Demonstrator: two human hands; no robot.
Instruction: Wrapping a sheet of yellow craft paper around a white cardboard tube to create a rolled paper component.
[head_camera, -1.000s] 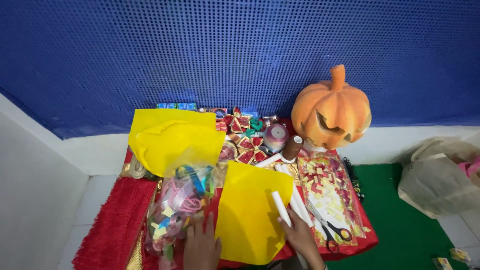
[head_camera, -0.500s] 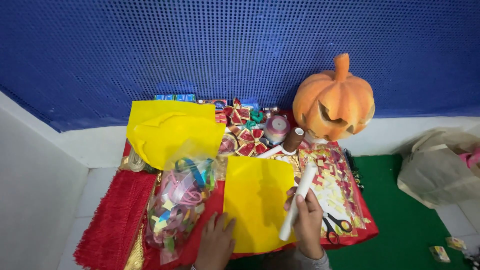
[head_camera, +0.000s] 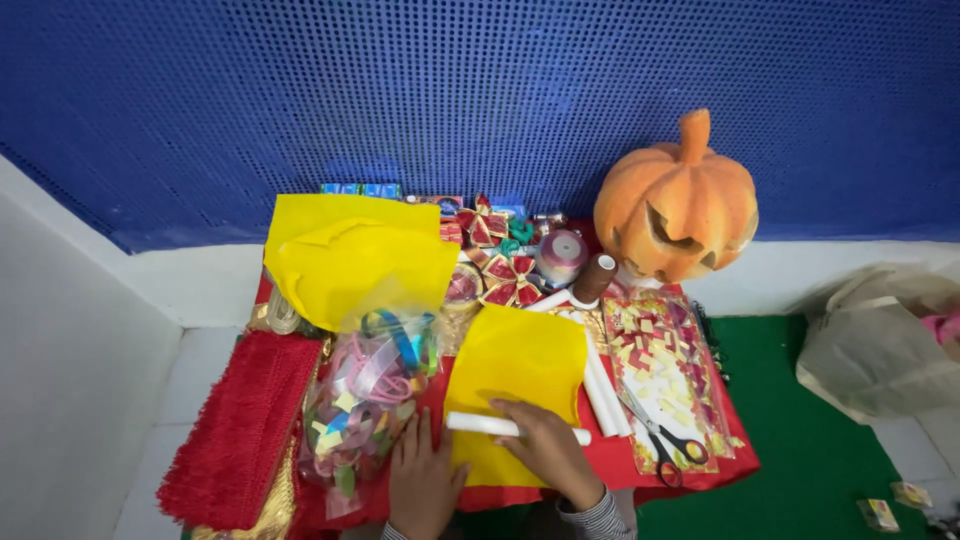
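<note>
The right hand (head_camera: 545, 450) is closing around a slim white glue stick (head_camera: 500, 426), laying it crosswise, left to right, on a yellow felt sheet (head_camera: 515, 375). The left hand (head_camera: 422, 485) is resting flat and open just beside the sheet's left edge.

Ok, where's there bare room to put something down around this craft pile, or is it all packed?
Free: the green mat between the red cloth edge and the pale bag, and the white floor left of the red fringe. Crowded: the whole red cloth, from the pumpkin down to the scissors, yellow sheets and both hands.
</note>
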